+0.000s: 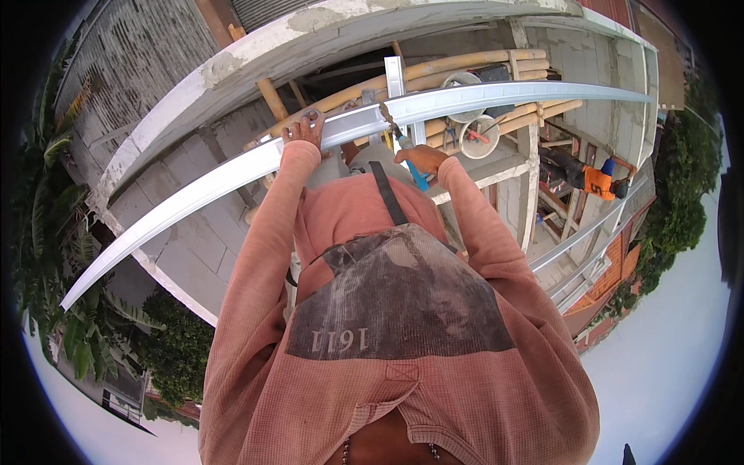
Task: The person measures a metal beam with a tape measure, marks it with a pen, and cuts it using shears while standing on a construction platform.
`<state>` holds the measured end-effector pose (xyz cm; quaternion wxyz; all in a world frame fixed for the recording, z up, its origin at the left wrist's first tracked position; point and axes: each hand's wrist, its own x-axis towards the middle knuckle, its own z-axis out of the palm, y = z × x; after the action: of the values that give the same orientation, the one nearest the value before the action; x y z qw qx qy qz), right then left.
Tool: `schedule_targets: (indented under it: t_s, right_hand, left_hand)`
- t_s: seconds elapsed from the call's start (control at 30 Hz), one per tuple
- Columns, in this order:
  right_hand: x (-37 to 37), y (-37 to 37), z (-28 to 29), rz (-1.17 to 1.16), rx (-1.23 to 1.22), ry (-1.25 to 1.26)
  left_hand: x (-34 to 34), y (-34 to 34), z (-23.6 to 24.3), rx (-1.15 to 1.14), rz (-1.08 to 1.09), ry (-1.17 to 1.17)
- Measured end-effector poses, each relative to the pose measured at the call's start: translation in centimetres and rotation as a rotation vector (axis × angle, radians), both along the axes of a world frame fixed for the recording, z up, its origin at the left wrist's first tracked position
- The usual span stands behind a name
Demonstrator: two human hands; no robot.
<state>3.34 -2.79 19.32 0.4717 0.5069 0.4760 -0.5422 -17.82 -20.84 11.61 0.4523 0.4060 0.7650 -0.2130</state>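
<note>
Above bamboo poles (496, 59), clasps metal strip (349, 128) with left hand (304, 130) (likely for steadiness), grips blue-handled tool (404, 142) with right hand (426, 160).

Soft, bright daylight comes from the pale sky (659, 333) at four and eight o'clock, whitening the metal channel (345, 130) with glare near nine, while shadow pools near twelve, fisheye distortion bows long edges and dark, blue-fringed vignetting rings the view.

Channel (349, 126) clear beside left hand (302, 132); tool (395, 132) blocks rightward.
</note>
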Motion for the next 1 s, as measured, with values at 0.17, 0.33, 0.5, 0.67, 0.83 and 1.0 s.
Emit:
schedule_targets:
  t_s: [0.17,0.33,0.5,0.67,0.83,1.0]
  right_hand:
    - [-0.1,0.0,-0.2,-0.009,-0.015,-0.009]
    - [-0.5,-0.2,0.2,-0.009,0.007,-0.015]
    - [-1.7,0.2,1.9,0.125,0.031,0.015]
    - [-1.7,0.5,2.3,0.197,0.053,0.108]
    - [0.3,0.1,-0.1,0.189,0.041,0.241]
    - [3.4,0.3,-1.8,0.218,0.034,0.275]
  left_hand:
    - [0.0,-0.3,-0.2,0.005,-0.006,0.01]
    - [0.1,-0.4,-0.4,0.025,-0.03,0.033]
    - [0.1,-0.2,-0.3,0.029,-0.028,0.025]
    - [-0.5,-0.3,-1.1,0.03,-0.04,0.011]
    - [-0.8,1.4,-1.1,-0.118,-0.065,-0.034]
    - [-1.6,2.0,-2.6,-0.183,-0.107,-0.062]
